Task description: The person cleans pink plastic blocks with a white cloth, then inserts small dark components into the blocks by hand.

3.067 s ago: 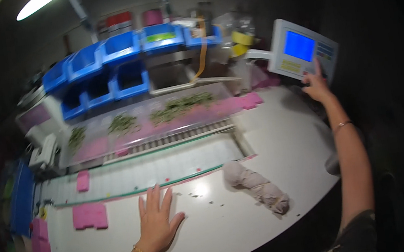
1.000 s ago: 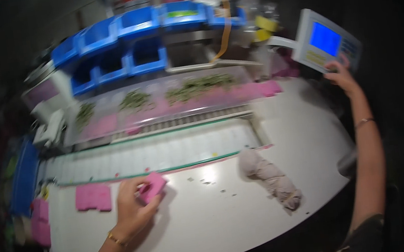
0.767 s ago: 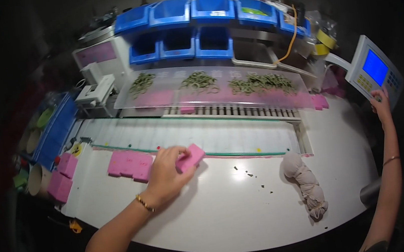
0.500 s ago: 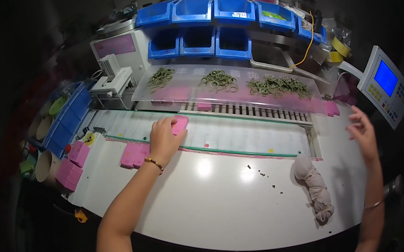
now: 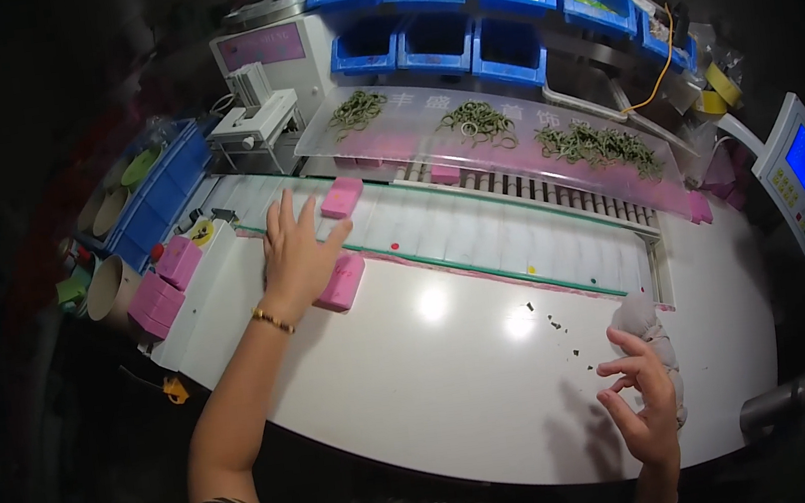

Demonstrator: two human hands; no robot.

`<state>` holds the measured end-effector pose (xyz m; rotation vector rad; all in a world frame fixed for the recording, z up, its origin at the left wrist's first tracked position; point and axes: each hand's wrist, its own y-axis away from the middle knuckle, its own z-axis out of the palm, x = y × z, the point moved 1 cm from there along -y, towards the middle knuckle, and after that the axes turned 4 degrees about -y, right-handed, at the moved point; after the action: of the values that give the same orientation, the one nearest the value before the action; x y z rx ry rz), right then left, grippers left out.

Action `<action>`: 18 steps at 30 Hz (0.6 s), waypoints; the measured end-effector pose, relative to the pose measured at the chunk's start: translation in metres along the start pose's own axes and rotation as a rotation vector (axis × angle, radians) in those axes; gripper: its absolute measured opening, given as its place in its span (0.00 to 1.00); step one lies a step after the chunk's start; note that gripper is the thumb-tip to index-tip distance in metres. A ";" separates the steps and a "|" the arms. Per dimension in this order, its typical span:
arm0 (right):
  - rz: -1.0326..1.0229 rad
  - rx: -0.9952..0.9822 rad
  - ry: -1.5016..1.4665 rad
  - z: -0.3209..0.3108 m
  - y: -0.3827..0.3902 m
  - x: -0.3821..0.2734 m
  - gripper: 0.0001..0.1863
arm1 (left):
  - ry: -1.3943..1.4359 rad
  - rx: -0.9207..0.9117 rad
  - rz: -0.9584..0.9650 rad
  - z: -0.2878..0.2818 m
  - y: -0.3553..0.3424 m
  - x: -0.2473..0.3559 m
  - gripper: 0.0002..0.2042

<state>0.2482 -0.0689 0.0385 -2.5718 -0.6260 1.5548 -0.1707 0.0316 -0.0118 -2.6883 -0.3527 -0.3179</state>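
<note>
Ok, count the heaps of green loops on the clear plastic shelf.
3. On the clear plastic shelf: a left heap, a middle heap and a wider right heap. None looks hidden.

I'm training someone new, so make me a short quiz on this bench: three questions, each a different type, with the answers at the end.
1. Multiple choice: which of these is the right hand nearest to?
A) the blue bins
B) the grey cloth bundle
C) the screen panel

2. True or false: the left hand has its fingers spread beside a pink block that sits on the white belt.

3. Count: how many separate heaps of green pieces lie on the clear tray?

Key: 1: B. 2: True. 3: Three.
</note>
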 end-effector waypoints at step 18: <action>0.271 -0.067 -0.483 0.060 0.005 -0.005 0.32 | 0.966 -0.522 0.519 -0.035 0.131 0.148 0.37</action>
<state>0.1955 -0.0841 0.0125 -2.4091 -0.3688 2.3140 0.0005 -0.0697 0.0118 -2.5521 0.7829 -1.5924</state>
